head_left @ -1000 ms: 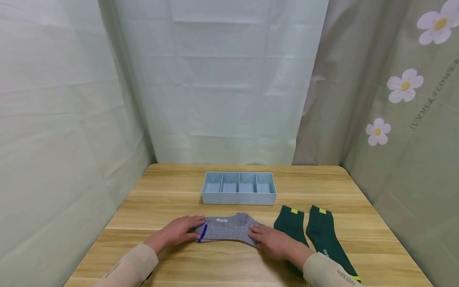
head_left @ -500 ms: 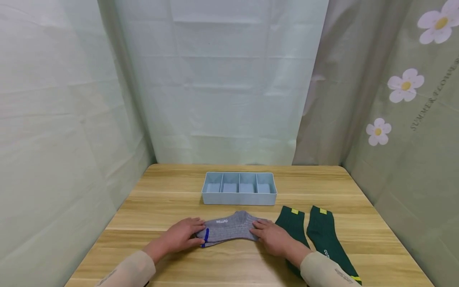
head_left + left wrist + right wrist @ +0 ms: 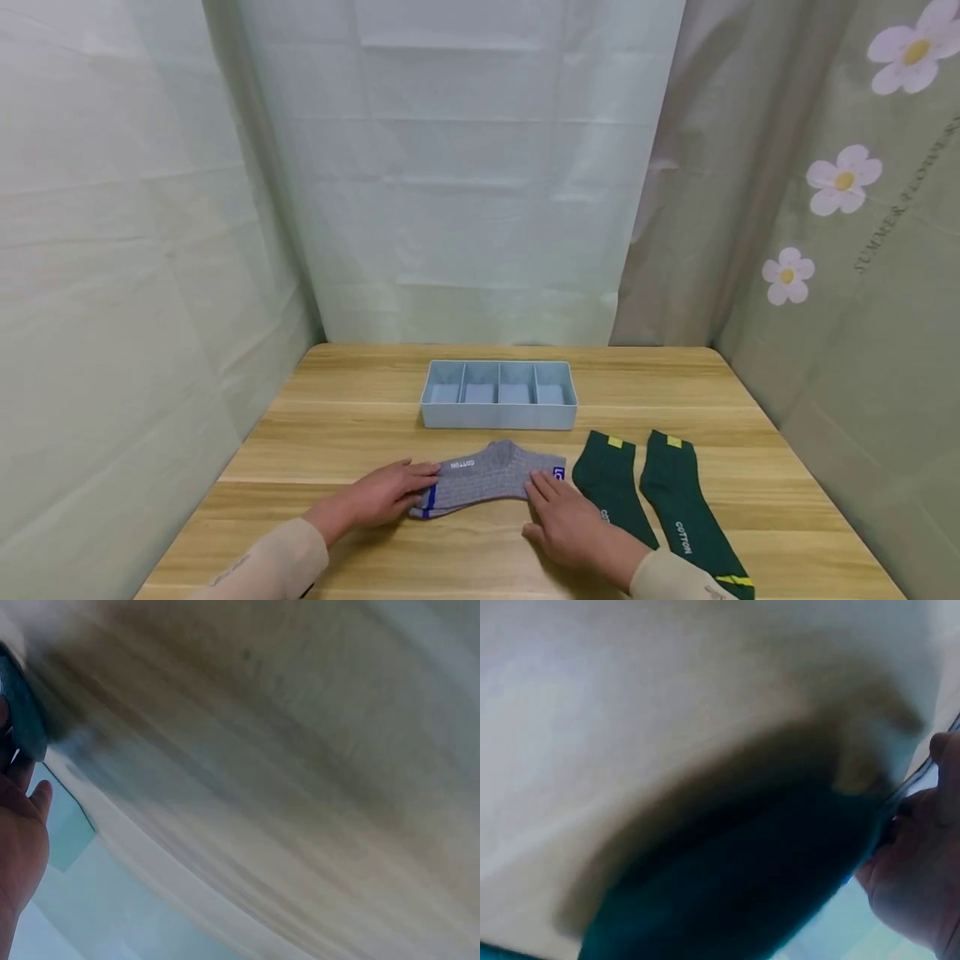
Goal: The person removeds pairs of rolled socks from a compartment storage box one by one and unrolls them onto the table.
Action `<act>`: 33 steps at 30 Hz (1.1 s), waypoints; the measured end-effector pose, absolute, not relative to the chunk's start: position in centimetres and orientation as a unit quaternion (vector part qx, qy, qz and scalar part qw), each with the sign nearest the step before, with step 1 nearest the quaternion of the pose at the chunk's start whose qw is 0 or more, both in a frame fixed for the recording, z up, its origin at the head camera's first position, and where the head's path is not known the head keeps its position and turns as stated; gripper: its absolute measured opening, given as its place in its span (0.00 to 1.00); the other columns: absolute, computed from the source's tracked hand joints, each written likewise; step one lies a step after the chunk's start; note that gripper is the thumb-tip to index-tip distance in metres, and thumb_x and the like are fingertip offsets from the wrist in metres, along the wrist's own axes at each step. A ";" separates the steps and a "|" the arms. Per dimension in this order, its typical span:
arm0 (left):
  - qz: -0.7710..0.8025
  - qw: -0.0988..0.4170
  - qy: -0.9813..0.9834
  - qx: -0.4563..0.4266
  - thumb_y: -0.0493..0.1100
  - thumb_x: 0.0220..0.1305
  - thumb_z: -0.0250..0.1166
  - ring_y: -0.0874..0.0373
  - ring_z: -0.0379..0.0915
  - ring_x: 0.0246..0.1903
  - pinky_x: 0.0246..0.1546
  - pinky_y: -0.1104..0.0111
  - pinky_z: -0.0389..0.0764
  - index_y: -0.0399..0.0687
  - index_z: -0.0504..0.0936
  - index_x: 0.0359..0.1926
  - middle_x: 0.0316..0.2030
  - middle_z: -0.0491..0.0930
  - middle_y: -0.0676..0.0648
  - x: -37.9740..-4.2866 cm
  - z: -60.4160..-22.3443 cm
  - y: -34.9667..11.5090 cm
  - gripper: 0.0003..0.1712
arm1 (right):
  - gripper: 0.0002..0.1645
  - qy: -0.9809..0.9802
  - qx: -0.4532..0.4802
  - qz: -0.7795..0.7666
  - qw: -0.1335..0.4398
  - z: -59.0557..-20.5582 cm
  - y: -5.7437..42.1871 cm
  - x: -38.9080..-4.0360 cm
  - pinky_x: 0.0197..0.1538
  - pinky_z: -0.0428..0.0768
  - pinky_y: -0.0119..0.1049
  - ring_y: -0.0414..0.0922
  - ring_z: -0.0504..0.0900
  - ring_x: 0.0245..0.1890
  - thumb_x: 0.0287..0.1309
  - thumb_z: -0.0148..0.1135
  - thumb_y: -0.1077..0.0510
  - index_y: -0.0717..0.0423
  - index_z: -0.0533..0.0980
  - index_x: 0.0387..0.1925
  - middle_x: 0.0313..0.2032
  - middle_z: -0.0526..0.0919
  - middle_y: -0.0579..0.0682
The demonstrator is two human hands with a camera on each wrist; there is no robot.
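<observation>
A pair of grey socks with blue bands and "COTTON" lettering lies stacked flat, one slightly offset under the other, in the middle of the table. On their toe end at the left rests my left hand, fingers extended. My right hand touches the lower edge near the cuff with straight fingers, the thumb held apart. Beside it lie two green socks, the nearer one partly behind my right forearm and the other further right. In the right wrist view the dark green sock looms blurred below the hand.
Behind the socks stands a light blue tray with several compartments. The wooden table carries everything. Pale curtains hang behind it and on both sides.
The grey socks have tilted slightly, their toe end coming nearer me. My right hand has slid down off the cuff, baring its blue lettering. My left fingers have shifted slightly right over the toes.
</observation>
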State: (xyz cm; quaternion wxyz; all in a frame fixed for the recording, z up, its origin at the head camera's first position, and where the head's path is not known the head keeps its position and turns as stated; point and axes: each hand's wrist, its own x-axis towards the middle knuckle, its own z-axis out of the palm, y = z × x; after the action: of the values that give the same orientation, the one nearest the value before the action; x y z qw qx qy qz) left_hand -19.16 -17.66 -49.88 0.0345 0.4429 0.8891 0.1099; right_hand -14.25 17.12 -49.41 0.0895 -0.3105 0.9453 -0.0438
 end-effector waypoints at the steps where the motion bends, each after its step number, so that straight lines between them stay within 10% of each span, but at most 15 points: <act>1: 0.117 0.035 0.888 0.443 0.38 0.70 0.60 0.45 0.68 0.64 0.63 0.46 0.67 0.36 0.76 0.63 0.65 0.71 0.38 -19.0 -49.9 -17.7 0.23 | 0.40 0.944 -0.316 -0.039 0.090 -49.4 17.3 -14.5 0.71 0.60 0.50 0.56 0.57 0.73 0.72 0.48 0.38 0.61 0.63 0.72 0.73 0.60 0.59; 11: 0.132 0.068 0.898 0.415 0.48 0.72 0.59 0.45 0.68 0.64 0.64 0.49 0.67 0.40 0.74 0.66 0.68 0.69 0.41 -17.8 -49.9 -17.9 0.26 | 0.34 0.930 -0.349 -0.041 0.108 -48.7 18.6 -16.8 0.71 0.61 0.50 0.54 0.59 0.73 0.74 0.47 0.43 0.60 0.65 0.71 0.72 0.63 0.57; 33: 0.107 -0.027 0.865 0.490 0.55 0.69 0.62 0.52 0.79 0.53 0.52 0.61 0.79 0.41 0.85 0.53 0.56 0.81 0.43 -16.3 -49.6 -16.4 0.24 | 0.32 0.931 -0.352 -0.046 0.088 -49.1 19.6 -18.5 0.70 0.57 0.60 0.55 0.57 0.73 0.74 0.48 0.47 0.60 0.65 0.71 0.72 0.62 0.56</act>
State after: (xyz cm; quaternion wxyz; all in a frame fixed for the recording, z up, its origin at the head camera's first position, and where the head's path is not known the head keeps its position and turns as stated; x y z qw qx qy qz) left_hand -16.28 -16.43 -49.64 -0.0271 0.4895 0.8650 0.1072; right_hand -18.47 19.57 -49.10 0.0883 -0.3518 0.9308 -0.0456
